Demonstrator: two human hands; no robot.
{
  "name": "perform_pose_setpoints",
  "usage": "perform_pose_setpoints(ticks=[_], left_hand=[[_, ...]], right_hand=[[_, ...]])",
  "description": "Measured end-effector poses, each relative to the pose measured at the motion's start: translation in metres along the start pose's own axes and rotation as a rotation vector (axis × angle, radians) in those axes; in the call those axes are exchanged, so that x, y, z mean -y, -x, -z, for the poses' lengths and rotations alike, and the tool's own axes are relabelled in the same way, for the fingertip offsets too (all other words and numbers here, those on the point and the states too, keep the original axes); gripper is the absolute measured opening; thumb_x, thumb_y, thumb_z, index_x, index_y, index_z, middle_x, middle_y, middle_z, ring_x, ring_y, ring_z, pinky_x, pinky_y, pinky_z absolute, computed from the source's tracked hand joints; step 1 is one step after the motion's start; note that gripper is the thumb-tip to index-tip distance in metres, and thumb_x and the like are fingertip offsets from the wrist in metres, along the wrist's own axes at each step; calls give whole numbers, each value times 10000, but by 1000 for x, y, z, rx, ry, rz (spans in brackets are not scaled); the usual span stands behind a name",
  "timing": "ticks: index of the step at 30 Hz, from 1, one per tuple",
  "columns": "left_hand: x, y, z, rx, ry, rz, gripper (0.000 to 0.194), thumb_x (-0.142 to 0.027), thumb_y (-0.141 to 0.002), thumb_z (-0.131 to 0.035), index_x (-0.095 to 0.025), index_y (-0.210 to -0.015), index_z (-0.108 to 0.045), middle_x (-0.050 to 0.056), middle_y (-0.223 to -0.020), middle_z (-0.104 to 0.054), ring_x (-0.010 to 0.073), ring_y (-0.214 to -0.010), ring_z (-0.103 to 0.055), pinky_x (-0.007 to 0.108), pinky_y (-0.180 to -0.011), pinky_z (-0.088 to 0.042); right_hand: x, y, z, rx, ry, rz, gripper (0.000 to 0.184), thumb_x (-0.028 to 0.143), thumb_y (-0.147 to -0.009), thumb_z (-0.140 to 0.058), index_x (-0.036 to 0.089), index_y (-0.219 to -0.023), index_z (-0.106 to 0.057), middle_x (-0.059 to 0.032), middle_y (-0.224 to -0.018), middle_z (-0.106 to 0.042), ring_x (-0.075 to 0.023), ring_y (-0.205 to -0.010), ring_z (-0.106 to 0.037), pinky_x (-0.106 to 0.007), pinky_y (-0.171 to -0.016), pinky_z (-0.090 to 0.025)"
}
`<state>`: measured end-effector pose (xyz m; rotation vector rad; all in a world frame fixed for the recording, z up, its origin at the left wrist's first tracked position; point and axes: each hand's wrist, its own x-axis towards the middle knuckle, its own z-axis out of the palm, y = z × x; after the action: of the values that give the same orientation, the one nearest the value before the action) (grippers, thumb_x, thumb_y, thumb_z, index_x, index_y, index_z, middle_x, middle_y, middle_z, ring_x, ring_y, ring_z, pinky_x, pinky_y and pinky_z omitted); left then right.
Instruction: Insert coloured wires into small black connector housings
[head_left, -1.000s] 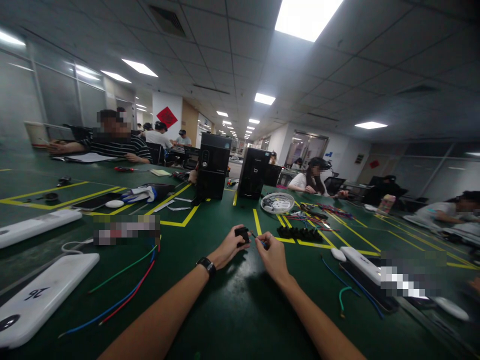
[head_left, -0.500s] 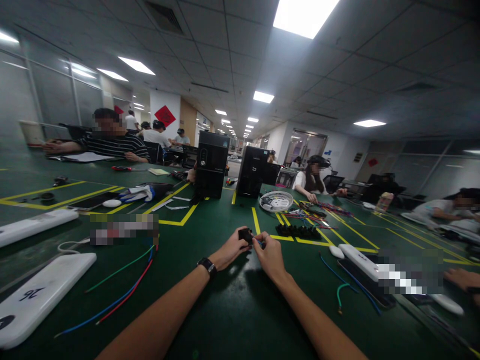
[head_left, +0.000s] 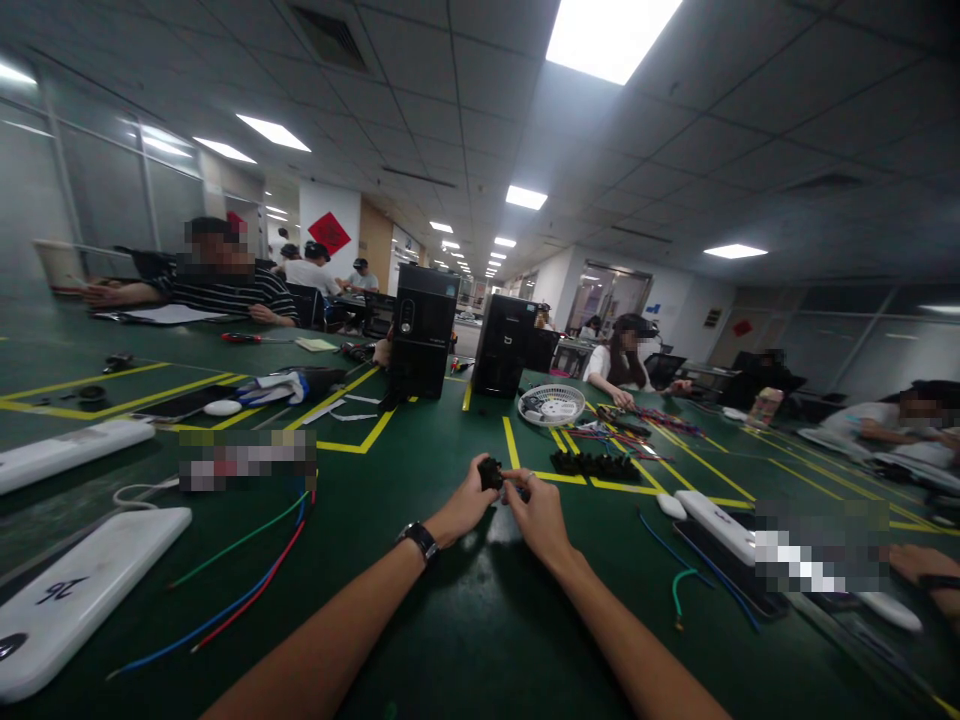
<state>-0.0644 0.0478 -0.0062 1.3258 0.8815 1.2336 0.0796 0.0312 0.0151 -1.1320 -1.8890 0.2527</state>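
Over the middle of the green table, my left hand [head_left: 465, 506] is closed around a small black block [head_left: 490, 473], holding it up between thumb and fingers. Its exact kind is too small to make out. My right hand [head_left: 540, 512] is right beside it, index finger reaching to the block's side. A bit of blue wire [head_left: 523, 493] shows at the pinched fingers of that hand; most of it is hidden. Beyond my right hand lies a row of similar black parts [head_left: 594, 466].
Loose green, blue and red wires [head_left: 247, 598] lie left of my arms, with more wires [head_left: 697, 565] at right. White power banks [head_left: 97, 590] rest on both sides. Ahead stand two black computer towers [head_left: 424, 335] and a white basket [head_left: 551, 404]. Other people sit around the table.
The black block has turned slightly in my left hand. My right index finger has straightened toward the block.
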Motion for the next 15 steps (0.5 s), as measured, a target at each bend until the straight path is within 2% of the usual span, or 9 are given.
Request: perform_pose_setpoints(ticks=[4,7,10,15], left_hand=[[-2,1,0,-22,114,19,732,-117,-674,-609,-189,-1351,-342,101,-1167,-547,219,-1091,-497,366,-1018,-283],[-5,3,-1,-49,113,13,728,-94,-659,-603,-190,-1339,-364,99,-1152,-548,221,-1077,-497,368,-1010,-296],[-8,4,-7,-29,124,47,713,-89,-674,-575,-200,-1338,-340,106,-1172,-527,205,-1034,-521,364,-975,-350],[-12,5,-18,6,371,120,677,-87,-709,-489,-213,-1331,-256,126,-1178,-503,166,-925,-571,351,-886,-439]], right_hand=[[-2,-3,1,23,-123,-31,234,264,-856,-492,142,-952,-667,-26,-634,-659,-165,-602,-615,-261,-616,-452],[-3,-7,5,60,-208,-70,240,265,-834,-510,121,-936,-673,-24,-613,-639,-159,-575,-602,-255,-583,-450],[-3,-10,9,93,-254,-106,242,266,-817,-523,111,-920,-676,-17,-606,-622,-149,-556,-579,-246,-556,-443],[-1,-6,4,43,-302,-124,276,290,-824,-515,102,-963,-661,-49,-715,-653,-151,-624,-590,-237,-562,-451]])
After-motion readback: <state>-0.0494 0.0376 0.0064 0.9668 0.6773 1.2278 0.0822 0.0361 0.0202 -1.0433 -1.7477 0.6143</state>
